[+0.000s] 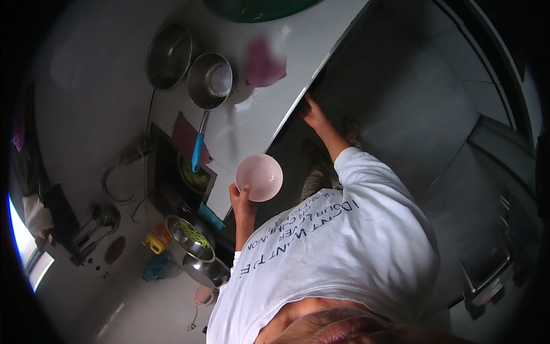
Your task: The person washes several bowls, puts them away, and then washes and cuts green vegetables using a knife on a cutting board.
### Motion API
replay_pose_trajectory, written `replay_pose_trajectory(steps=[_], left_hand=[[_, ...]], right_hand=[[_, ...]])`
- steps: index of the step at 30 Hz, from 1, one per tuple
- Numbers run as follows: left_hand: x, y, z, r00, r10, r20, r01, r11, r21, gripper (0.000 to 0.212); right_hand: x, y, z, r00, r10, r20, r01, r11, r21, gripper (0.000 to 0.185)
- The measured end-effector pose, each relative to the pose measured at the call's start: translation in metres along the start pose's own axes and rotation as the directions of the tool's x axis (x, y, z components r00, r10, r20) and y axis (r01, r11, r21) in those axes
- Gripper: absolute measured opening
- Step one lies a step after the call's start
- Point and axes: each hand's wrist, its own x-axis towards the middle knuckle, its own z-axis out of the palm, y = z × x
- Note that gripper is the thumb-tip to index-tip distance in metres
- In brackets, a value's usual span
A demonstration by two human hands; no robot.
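A pale pink bowl (259, 177), with nothing in it that I can see, is held level beside the counter edge. My left hand (242, 200) grips its near rim, the thumb over the lip. My right hand (312, 112) reaches to the front edge of the white counter (249, 120), at or just under it. Its fingertips are lost in the dark there, so whether it holds anything is unclear. On the counter beyond the bowl stands a steel saucepan (202, 92), its blue handle (198, 152) pointing toward the sink.
Behind the saucepan is a steel basin (169, 58), with a pinkish cloth (263, 64) to its right. A dark sink (161, 172) with a curved faucet (107, 182) lies left. Nearer stand a steel bowl of green strips (191, 236) and a yellow bottle (155, 241).
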Motion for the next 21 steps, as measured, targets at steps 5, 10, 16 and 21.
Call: replay_pose_trajectory(steps=[5,10,16,21], left_hand=[[0.017,-0.001,0.037,0.997,-0.045,0.058,0.039,0.994,0.102,0.046],[0.045,0.001,0.096,0.962,0.127,0.241,-0.241,0.81,0.535,0.05],[0.073,-0.007,0.189,0.773,0.317,0.55,-0.635,0.372,0.678,0.052],[0.099,-0.019,0.261,0.562,0.38,0.735,-0.819,0.131,0.558,0.053]], right_hand=[[-0.037,-0.03,-0.007,0.995,-0.058,0.082,0.078,0.96,-0.269,0.027],[-0.099,-0.066,-0.035,0.996,-0.093,-0.004,0.078,0.855,-0.512,0.025],[-0.137,-0.074,-0.067,0.975,-0.186,-0.122,0.071,0.78,-0.622,0.034],[-0.147,-0.087,-0.099,0.972,-0.169,-0.165,0.023,0.764,-0.645,0.032]])
